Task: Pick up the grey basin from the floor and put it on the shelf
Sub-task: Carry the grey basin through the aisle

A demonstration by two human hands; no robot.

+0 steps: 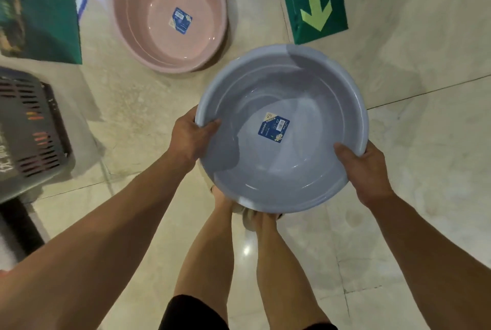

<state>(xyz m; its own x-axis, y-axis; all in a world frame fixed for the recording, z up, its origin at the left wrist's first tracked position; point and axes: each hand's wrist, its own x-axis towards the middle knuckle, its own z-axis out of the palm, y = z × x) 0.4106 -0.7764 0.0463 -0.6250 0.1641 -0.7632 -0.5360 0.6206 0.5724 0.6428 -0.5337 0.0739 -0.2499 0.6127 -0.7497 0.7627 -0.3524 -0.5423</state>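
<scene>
Closest to me are my two bare arms, reaching down and forward, with my bare legs (233, 258) and black shorts (191, 313) below them. My left hand (190, 135) grips the left side of the grey basin (305, 183). Its thumb lies over the rim inside the bowl, and the other fingers go under the edge where I cannot see them. My right hand (368, 170) grips the right side the same way, thumb on the inside wall, fingers wrapped under the rim. The basin is held up off the tiled floor (425, 90), above my feet, with its open side facing up. It has nothing in it but a blue label (273, 127) stuck to the bottom. A pink basin (148, 45) sits on the floor past it, near but not touching, and it has a blue label too. A green mat with a yellow arrow (314, 5) lies to the right of the pink one. A dark slotted basket (32, 130) is at my far left.
</scene>
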